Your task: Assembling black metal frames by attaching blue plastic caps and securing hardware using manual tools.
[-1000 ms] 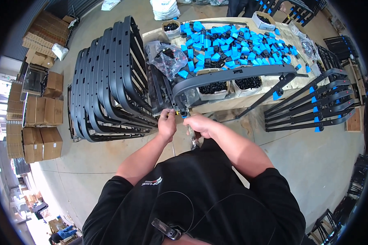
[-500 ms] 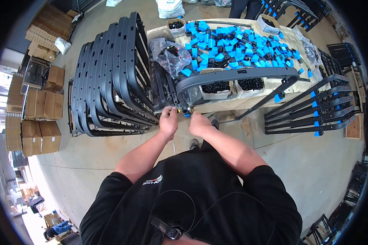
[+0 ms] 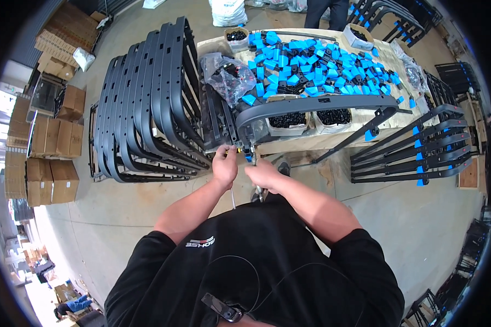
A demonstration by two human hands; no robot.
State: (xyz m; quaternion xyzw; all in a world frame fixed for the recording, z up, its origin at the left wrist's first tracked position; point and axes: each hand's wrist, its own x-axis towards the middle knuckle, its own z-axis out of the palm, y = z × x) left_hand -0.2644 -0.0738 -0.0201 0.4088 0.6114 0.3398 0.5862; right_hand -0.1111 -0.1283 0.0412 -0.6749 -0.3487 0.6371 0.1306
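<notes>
A long curved black frame piece (image 3: 316,104) lies across the front edge of a wooden table (image 3: 316,143), its left end hanging over the edge toward me. My left hand (image 3: 225,165) grips that end from the left side. My right hand (image 3: 263,173) is closed just below it, beside a small blue clip (image 3: 249,158) on the frame's end. What the right fingers hold is hidden. A thin light rod (image 3: 233,197) hangs down between my forearms.
Many blue clips (image 3: 316,60) cover the table, with tubs of small black parts (image 3: 290,120) and a plastic bag (image 3: 227,76). Stacked black frames (image 3: 147,103) stand at left; finished frames with blue clips (image 3: 414,147) lean at right. Cardboard boxes (image 3: 43,147) line the far left. Another person (image 3: 326,13) stands behind the table.
My view has shifted a little nearer the table. Both hands stay at the frame's left end, the right hand moving slightly lower and closer to the blue clip.
</notes>
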